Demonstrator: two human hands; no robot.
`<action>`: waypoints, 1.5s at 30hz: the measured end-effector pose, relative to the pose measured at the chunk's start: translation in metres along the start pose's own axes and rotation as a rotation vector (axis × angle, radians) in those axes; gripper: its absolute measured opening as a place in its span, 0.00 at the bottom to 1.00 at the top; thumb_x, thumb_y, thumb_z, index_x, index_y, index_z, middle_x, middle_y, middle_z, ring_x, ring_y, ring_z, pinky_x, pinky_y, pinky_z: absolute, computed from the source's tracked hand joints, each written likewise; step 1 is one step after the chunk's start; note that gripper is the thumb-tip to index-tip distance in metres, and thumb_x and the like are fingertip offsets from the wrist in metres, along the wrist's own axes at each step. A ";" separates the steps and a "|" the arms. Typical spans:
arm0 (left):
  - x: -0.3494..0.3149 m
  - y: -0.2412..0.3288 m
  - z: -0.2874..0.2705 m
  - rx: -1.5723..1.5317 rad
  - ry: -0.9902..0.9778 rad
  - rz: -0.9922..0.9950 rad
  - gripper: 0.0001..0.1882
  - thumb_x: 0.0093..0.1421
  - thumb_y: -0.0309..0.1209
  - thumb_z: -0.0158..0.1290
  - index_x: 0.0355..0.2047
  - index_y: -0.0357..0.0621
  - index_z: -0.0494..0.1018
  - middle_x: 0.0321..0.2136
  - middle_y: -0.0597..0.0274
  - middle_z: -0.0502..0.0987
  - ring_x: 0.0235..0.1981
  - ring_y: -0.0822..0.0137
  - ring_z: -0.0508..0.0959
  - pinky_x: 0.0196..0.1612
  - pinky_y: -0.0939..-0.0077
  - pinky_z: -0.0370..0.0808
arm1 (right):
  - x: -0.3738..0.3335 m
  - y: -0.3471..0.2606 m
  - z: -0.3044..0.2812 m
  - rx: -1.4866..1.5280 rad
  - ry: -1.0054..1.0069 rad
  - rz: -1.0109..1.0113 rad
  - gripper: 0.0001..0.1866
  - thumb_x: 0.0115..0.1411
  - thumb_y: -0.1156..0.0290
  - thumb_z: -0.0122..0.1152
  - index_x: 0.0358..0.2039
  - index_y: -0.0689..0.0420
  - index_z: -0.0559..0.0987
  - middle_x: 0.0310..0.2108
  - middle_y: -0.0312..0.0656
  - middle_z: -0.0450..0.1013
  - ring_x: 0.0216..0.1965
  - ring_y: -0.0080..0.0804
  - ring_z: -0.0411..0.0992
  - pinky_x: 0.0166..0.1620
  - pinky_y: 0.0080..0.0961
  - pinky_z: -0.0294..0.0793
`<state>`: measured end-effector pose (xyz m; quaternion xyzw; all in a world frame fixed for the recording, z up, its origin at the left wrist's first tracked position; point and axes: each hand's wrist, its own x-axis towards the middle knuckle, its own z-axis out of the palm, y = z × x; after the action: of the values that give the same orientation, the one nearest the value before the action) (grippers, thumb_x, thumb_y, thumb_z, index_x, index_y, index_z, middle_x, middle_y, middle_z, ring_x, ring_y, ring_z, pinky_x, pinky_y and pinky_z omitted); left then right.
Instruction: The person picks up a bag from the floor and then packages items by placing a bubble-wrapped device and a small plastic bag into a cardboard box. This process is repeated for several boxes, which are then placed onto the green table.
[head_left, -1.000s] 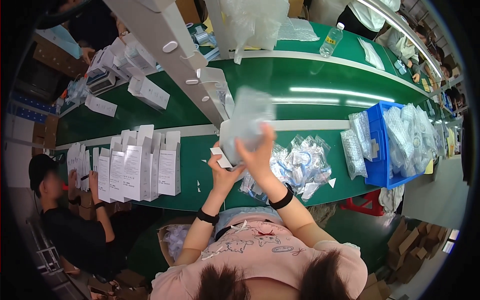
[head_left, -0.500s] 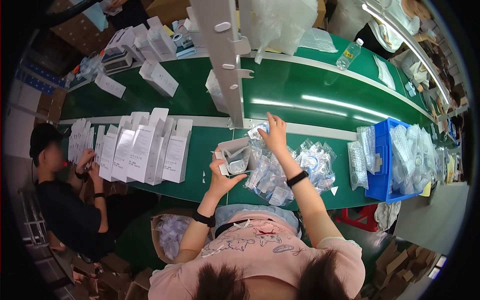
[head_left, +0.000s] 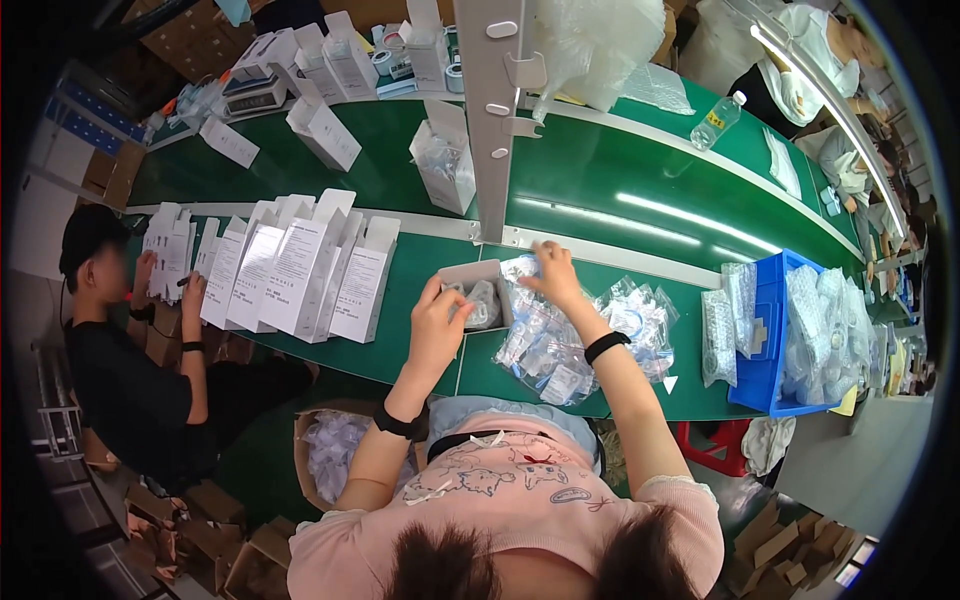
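An open white box (head_left: 470, 272) lies in front of me with a clear-wrapped grey item (head_left: 484, 304) inside. My left hand (head_left: 436, 325) is closed on the box's left wall, thumb at the opening. Right of the box is a pile of clear plastic bags (head_left: 545, 350) holding white and blue parts. At the pile's far edge, my right hand (head_left: 556, 274) has its fingers curled on a clear plastic bag (head_left: 518, 268); the fingertips are partly hidden.
Several upright white boxes (head_left: 300, 275) stand to the left, beside a co-worker (head_left: 130, 340) holding a pen. A metal post (head_left: 490, 130) rises just beyond my box. At right is a blue crate (head_left: 765, 330) of bubble-wrapped items. A carton (head_left: 310, 470) sits below the bench.
My left fingers have gone from spread around the box to curled at its left wall. My right fingers have drawn in from spread. The view has shifted slightly.
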<state>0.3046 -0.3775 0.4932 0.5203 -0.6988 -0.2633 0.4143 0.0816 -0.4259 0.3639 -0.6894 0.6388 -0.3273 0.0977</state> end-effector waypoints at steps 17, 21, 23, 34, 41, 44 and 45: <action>0.012 -0.009 -0.003 -0.053 0.008 -0.114 0.07 0.42 0.21 0.56 0.19 0.34 0.67 0.18 0.57 0.69 0.15 0.66 0.66 0.19 0.76 0.61 | 0.033 -0.154 -0.146 0.175 -0.458 -0.985 0.07 0.39 0.77 0.55 0.24 0.59 0.73 0.30 0.39 0.67 0.34 0.32 0.68 0.31 0.24 0.72; 0.013 -0.009 -0.004 -0.029 0.011 -0.137 0.06 0.42 0.20 0.55 0.19 0.34 0.68 0.18 0.57 0.70 0.15 0.66 0.66 0.19 0.76 0.61 | 0.032 -0.157 -0.123 0.042 -0.471 -0.987 0.08 0.40 0.74 0.53 0.25 0.58 0.73 0.27 0.38 0.64 0.31 0.31 0.67 0.29 0.24 0.71; 0.014 -0.008 -0.003 -0.048 0.022 -0.132 0.06 0.41 0.20 0.55 0.19 0.34 0.68 0.18 0.57 0.69 0.15 0.65 0.66 0.19 0.76 0.61 | 0.034 -0.151 -0.123 0.080 -0.512 -0.982 0.08 0.40 0.74 0.53 0.25 0.58 0.72 0.26 0.38 0.63 0.30 0.31 0.67 0.29 0.23 0.71; 0.015 -0.010 -0.001 -0.032 0.044 -0.117 0.06 0.41 0.20 0.55 0.20 0.34 0.67 0.19 0.56 0.69 0.17 0.62 0.68 0.21 0.75 0.63 | 0.029 -0.159 -0.116 -0.039 -0.487 -1.011 0.08 0.39 0.75 0.54 0.24 0.60 0.74 0.29 0.37 0.66 0.31 0.31 0.68 0.29 0.22 0.73; 0.010 -0.011 0.002 -0.010 0.095 -0.058 0.06 0.40 0.18 0.53 0.20 0.34 0.67 0.19 0.55 0.69 0.19 0.60 0.69 0.23 0.75 0.64 | 0.028 -0.162 -0.100 -0.092 -0.485 -0.888 0.04 0.39 0.74 0.53 0.18 0.59 0.74 0.30 0.40 0.62 0.35 0.30 0.65 0.27 0.20 0.72; 0.011 -0.011 0.005 -0.050 0.039 -0.125 0.06 0.40 0.18 0.52 0.20 0.34 0.66 0.19 0.54 0.69 0.21 0.58 0.71 0.24 0.74 0.65 | 0.018 -0.167 -0.101 -0.188 -0.525 -0.891 0.05 0.38 0.75 0.54 0.18 0.60 0.76 0.33 0.42 0.63 0.37 0.33 0.64 0.30 0.21 0.73; 0.011 -0.010 0.006 -0.049 0.039 -0.127 0.06 0.40 0.18 0.52 0.20 0.34 0.66 0.19 0.54 0.69 0.21 0.58 0.71 0.24 0.74 0.65 | 0.016 -0.168 -0.102 -0.235 -0.545 -0.889 0.05 0.38 0.75 0.54 0.18 0.60 0.77 0.35 0.44 0.64 0.38 0.35 0.64 0.31 0.22 0.73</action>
<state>0.3037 -0.3914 0.4855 0.5582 -0.6496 -0.2960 0.4229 0.1599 -0.3847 0.5406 -0.9599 0.2687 -0.0725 0.0341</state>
